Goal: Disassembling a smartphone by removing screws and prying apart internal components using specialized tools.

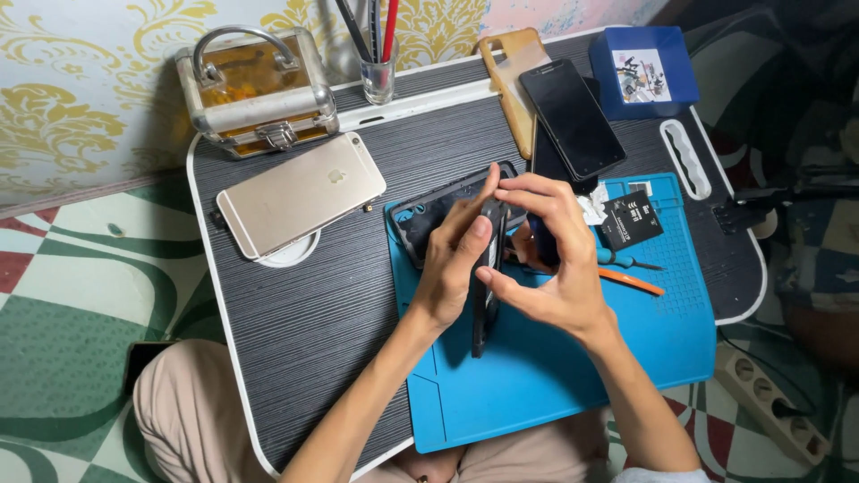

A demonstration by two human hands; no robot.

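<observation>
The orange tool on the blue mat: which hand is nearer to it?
Right. The right hand sits just left of the orange tool, its wrist nearly beside it. The left hand is farther left, beyond the dark phone part both hands grip.

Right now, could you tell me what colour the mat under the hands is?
The mat is bright blue, clearest in the head view.

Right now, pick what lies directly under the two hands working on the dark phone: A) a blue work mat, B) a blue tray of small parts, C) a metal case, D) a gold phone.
A: both the left hand and the right hand hold the dark phone edge-up above the blue work mat, which lies on the striped table.
</observation>
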